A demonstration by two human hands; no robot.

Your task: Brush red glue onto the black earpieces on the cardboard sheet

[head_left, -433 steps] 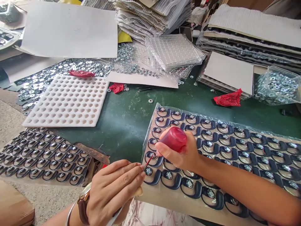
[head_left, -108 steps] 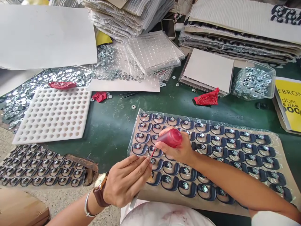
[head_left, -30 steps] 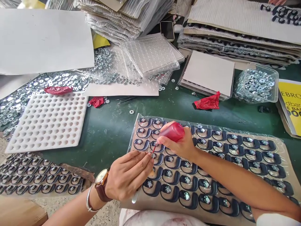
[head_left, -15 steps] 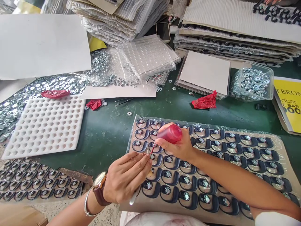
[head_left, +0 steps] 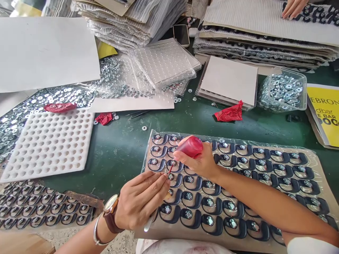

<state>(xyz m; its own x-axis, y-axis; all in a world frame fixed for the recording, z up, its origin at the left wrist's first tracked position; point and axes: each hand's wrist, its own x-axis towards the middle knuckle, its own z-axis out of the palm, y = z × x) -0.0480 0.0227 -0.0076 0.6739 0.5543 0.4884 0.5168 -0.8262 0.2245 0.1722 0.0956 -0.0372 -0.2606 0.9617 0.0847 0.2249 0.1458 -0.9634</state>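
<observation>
My right hand [head_left: 201,162] is wrapped round a red squeeze bottle [head_left: 192,146], tilted with its thin red nozzle pointing down and left. Close to that nozzle tip, my left hand [head_left: 145,197] pinches a slim metal tool [head_left: 148,224]; its rounded rear end sticks out below the palm, and most of it is hidden by the fingers. Both hands are over a brown sheet [head_left: 324,183] under clear film, set with rows of black curved parts [head_left: 214,225], each with a shiny metal centre. My right forearm covers some of these rows.
A white dimpled tray [head_left: 53,141] is at left, beside heaped metal washers [head_left: 69,93]. A clear tub [head_left: 283,90] of washers stands at right. Red scraps [head_left: 229,112], white card [head_left: 229,79] and stacked sheets [head_left: 265,38] lie behind. Another person's hand [head_left: 294,8] rests at top right.
The other person's hand has come further into view at top right. The view has shifted slightly; my hands, the bottle and the tool hold nearly the same pose over the sheet.
</observation>
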